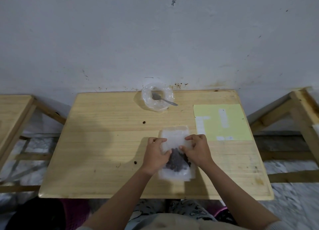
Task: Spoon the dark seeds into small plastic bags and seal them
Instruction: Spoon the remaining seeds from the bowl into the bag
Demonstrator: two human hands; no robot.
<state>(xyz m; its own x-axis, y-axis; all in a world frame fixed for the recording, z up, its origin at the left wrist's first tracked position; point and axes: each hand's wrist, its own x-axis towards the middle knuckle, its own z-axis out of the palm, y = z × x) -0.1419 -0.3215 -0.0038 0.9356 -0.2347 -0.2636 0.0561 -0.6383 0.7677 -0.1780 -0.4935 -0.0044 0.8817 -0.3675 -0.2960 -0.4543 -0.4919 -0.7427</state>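
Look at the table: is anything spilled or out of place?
Yes. Two dark seeds lie loose on the table: one in front of the bowl, another left of the left hand. Both are outside the bag that both hands hold.

A small clear plastic bag [174,140] lies flat on the wooden counter [103,143], its mouth end pointing away from the person. Dark seeds [177,161] sit heaped in its near half in a rough triangle, while the far half is flat and see-through. Under its near end lies a whitish stack of more bags [176,175]. At the far edge of the counter stands a clear plastic bowl [156,98], wrapped in crinkled film, with a metal spoon [163,99] lying in it, handle resting over the rim toward the right. Two stray seeds lie on the bare wood, one [143,122] beyond the bag and one [135,162] to its left.
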